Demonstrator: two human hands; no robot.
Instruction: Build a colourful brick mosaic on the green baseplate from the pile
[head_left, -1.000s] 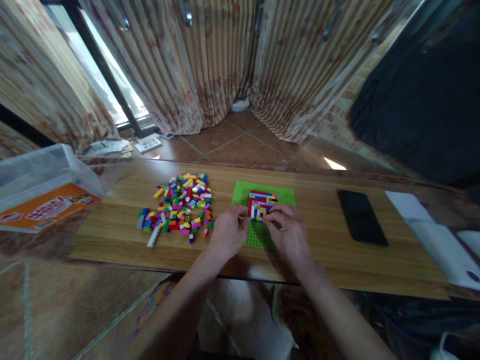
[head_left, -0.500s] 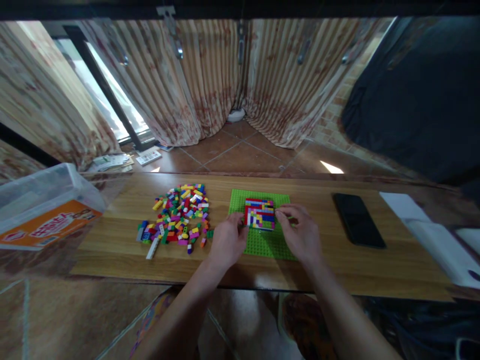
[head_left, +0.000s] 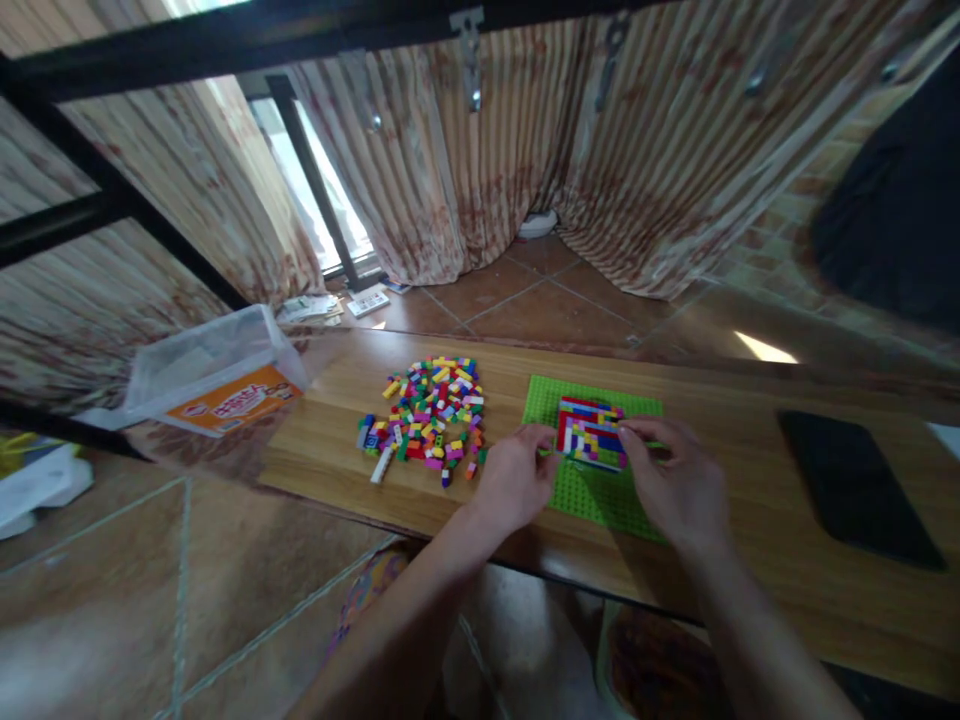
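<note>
A flat, multicoloured block of toy bricks (head_left: pixel 591 432) rests over a green studded baseplate (head_left: pixel 600 495); whether it is pressed onto the studs or slightly raised, I cannot tell. At its left edge, my left hand (head_left: pixel 517 478) has curled fingers closed on the block. My right hand (head_left: pixel 675 475) pinches the opposite edge between thumb and forefinger. Parts of both side edges are hidden behind the fingertips. Left of the plate spreads a pile of loose toy bricks (head_left: pixel 435 412), with a long white brick (head_left: pixel 382 464) at its near side.
A clear plastic box (head_left: pixel 217 370) with an orange label stands beyond the table's left end. A black phone-like slab (head_left: pixel 855 488) lies on the wooden table (head_left: pixel 315 440) to the right. Black metal bars (head_left: pixel 315 45) cross above, before striped curtains (head_left: pixel 495 170).
The camera has turned left, so the table and everything on it appear farther right and tilted. Both hands stay at the sides of the brick block.
</note>
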